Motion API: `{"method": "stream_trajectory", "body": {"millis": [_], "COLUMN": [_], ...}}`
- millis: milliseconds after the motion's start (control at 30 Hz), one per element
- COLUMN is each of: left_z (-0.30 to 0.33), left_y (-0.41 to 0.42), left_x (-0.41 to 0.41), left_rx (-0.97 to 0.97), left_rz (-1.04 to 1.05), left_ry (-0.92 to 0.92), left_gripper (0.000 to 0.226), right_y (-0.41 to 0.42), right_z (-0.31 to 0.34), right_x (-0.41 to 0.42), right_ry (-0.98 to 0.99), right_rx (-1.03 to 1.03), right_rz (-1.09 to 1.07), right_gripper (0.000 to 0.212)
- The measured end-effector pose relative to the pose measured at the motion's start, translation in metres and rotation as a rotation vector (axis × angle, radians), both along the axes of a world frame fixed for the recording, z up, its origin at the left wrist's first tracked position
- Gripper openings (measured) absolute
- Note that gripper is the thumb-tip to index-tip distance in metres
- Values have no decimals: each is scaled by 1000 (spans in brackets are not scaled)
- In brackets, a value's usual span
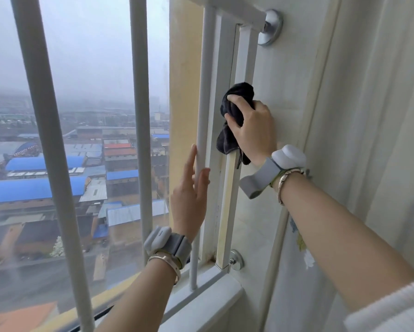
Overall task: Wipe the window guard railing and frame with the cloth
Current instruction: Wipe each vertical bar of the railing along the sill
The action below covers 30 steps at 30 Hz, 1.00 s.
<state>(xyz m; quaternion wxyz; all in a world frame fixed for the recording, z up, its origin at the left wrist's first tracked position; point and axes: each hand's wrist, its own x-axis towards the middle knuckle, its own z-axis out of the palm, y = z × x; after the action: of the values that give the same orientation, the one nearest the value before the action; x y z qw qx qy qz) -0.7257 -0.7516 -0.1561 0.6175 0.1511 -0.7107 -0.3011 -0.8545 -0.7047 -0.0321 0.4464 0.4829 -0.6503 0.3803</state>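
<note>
A white window guard railing of upright round bars (140, 116) stands before the glass. At its right end a square white frame post (244, 58) runs down beside the wall. My right hand (254, 130) grips a bunched black cloth (234, 109) and holds it against that post at mid height. My left hand (191, 197) rests with straight fingers on the rightmost round bar (204, 92), lower than the cloth. Both wrists wear grey and white bands.
Round metal mounts (272, 27) (236, 259) fix the post to the wall at top and bottom. A pale wall and curtain (380, 116) fill the right side. The sill (210, 303) runs along the bottom. Beyond the glass lie rooftops far below.
</note>
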Motion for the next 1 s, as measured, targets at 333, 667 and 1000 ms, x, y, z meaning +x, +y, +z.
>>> {"method": "stream_trajectory", "body": {"millis": [333,667,1000], "left_z": [-55,-131,-161], "left_y": [5,10,12], "left_x": [5,17,27], "left_rx": [187,243,266], "left_rz": [-88,-106,-70], "left_ry": [-54,-181,-341], "left_gripper": [29,19,19], "right_y": [5,15,40], "right_z": [-133,-251,-310], "right_x": [3,5,11], "right_ry": [-83,-156,-230], "right_rx": [75,213,733], "right_rz": [18,51,-14], "right_gripper": [38,56,39]}}
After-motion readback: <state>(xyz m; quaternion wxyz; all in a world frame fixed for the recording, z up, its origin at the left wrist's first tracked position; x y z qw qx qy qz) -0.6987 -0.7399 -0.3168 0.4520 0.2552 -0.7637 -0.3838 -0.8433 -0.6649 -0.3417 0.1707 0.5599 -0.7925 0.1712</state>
